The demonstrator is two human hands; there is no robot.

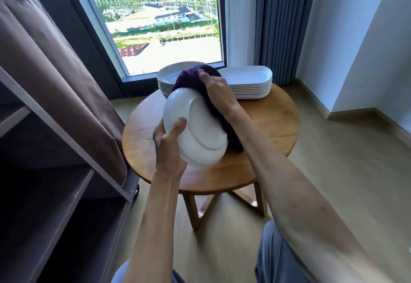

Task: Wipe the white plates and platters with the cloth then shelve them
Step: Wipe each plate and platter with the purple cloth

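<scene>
With the left hand (pixel 169 147) gripping the tilted white plate (pixel 195 128) by its rim above the surface (pixel 266 122) and the right hand (pixel 216 91) pressing the purple cloth (pixel 193 78) into it, a hard wipe could have pried it loose.

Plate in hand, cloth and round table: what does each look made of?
Plate: likely glazed ceramic or melamine; smooth glossy white with a raised foot ring. Cloth: soft purple fabric, perhaps microfibre; it bunches under the right hand. Table: varnished wood, with visible grain and sheen.
</scene>
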